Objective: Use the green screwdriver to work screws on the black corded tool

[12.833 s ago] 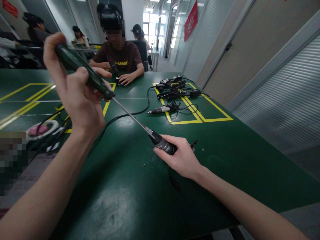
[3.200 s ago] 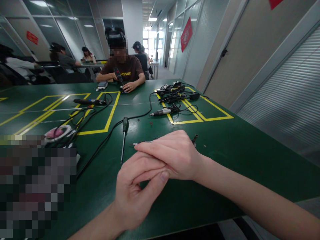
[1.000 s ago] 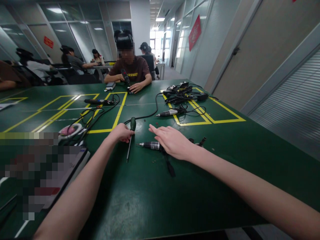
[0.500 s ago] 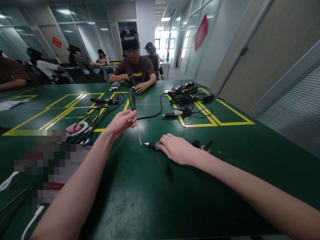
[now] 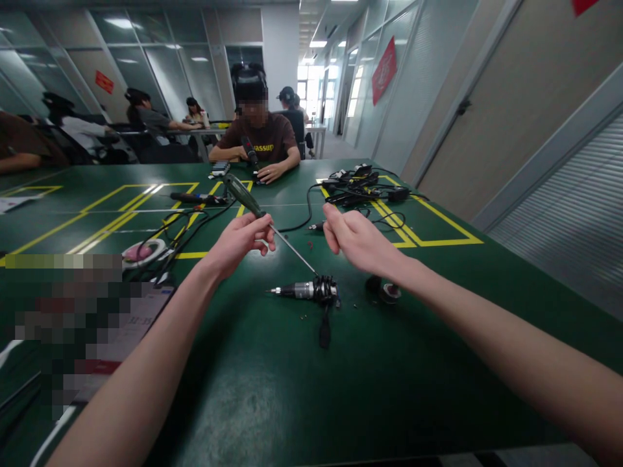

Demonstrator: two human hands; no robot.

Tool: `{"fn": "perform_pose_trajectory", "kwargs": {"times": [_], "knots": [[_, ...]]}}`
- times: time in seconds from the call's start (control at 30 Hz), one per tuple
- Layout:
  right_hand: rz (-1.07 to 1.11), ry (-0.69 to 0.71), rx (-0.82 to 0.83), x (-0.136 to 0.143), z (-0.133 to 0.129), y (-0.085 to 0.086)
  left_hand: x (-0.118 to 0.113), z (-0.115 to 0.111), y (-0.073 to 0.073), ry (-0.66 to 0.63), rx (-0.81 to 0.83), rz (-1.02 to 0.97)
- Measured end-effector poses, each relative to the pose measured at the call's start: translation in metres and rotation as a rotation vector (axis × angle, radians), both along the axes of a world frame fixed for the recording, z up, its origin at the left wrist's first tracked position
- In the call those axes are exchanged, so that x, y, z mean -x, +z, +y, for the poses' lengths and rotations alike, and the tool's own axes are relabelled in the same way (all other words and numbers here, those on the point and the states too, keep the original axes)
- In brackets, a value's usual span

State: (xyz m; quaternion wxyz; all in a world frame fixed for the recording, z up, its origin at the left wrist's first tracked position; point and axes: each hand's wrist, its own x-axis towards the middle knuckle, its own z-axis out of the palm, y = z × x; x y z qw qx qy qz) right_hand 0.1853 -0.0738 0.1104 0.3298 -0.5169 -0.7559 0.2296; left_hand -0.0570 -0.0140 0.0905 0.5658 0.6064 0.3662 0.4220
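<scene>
My left hand (image 5: pixel 243 241) is closed around a screwdriver (image 5: pixel 242 196) with a dark green handle and a long thin shaft. The handle leans back to the left, and the shaft slants down to the right. Its tip appears near the black cord coiled around an electric screwdriver (image 5: pixel 299 291), though contact is unclear. That electric screwdriver lies on the green table (image 5: pixel 233 376), bit to the left. Raised above and right of it, my right hand (image 5: pixel 357 239) is curled closed; whatever its fingers may hold is hidden. Partly behind this hand lies another electric screwdriver (image 5: pixel 317 227).
Black cables (image 5: pixel 357 185) are heaped at the back right. A dark round part (image 5: pixel 390 293) sits beneath my right forearm. To the left lie another corded tool (image 5: pixel 197 198) and a tape roll (image 5: pixel 145 251). A person (image 5: pixel 257 139) sits across the table.
My right hand has let go of the electric screwdriver and moved up and forward. The hand screwdriver has tilted, its tip shifting right from the bit toward the coiled cord.
</scene>
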Motion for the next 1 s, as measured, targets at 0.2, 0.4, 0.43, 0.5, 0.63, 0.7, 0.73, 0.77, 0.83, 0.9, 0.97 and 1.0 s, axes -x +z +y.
{"fn": "perform_pose_trajectory", "kwargs": {"times": [0.2, 0.4, 0.43, 0.5, 0.63, 0.7, 0.73, 0.77, 0.83, 0.9, 0.97, 1.0], "knots": [[0.117, 0.095, -0.111, 0.025, 0.037, 0.006, -0.008, -0.018, 0.008, -0.12, -0.207, 0.245], [0.169, 0.173, -0.104, 0.047, 0.048, 0.014, -0.026, -0.027, 0.017, -0.077, -0.414, 0.54], [0.181, 0.154, -0.119, 0.048, 0.048, 0.017, -0.028, -0.029, 0.017, -0.014, -0.455, 0.593], [0.222, 0.095, -0.165, 0.044, 0.047, 0.025, -0.028, -0.036, 0.016, 0.158, -0.508, 0.718], [0.336, -0.066, -0.272, 0.016, 0.042, 0.04, -0.029, -0.059, -0.004, 0.275, -0.232, 1.143], [0.384, -0.14, -0.289, 0.0, 0.036, 0.04, -0.036, -0.068, -0.02, 0.246, -0.178, 1.2], [0.404, -0.167, -0.282, -0.007, 0.032, 0.038, -0.041, -0.07, -0.027, 0.226, -0.149, 1.255], [0.418, -0.178, -0.262, -0.012, 0.027, 0.035, -0.047, -0.069, -0.032, 0.206, -0.124, 1.301], [0.444, -0.186, -0.224, -0.019, 0.016, 0.027, -0.059, -0.063, -0.035, 0.2, -0.106, 1.341], [0.466, -0.194, -0.188, -0.024, 0.005, 0.02, -0.071, -0.053, -0.032, 0.176, -0.101, 1.333], [0.492, -0.225, -0.19, -0.032, -0.006, 0.017, -0.081, -0.041, -0.025, 0.13, -0.079, 1.31], [0.505, -0.249, -0.202, -0.038, -0.01, 0.017, -0.085, -0.036, -0.022, 0.108, -0.071, 1.296]]}}
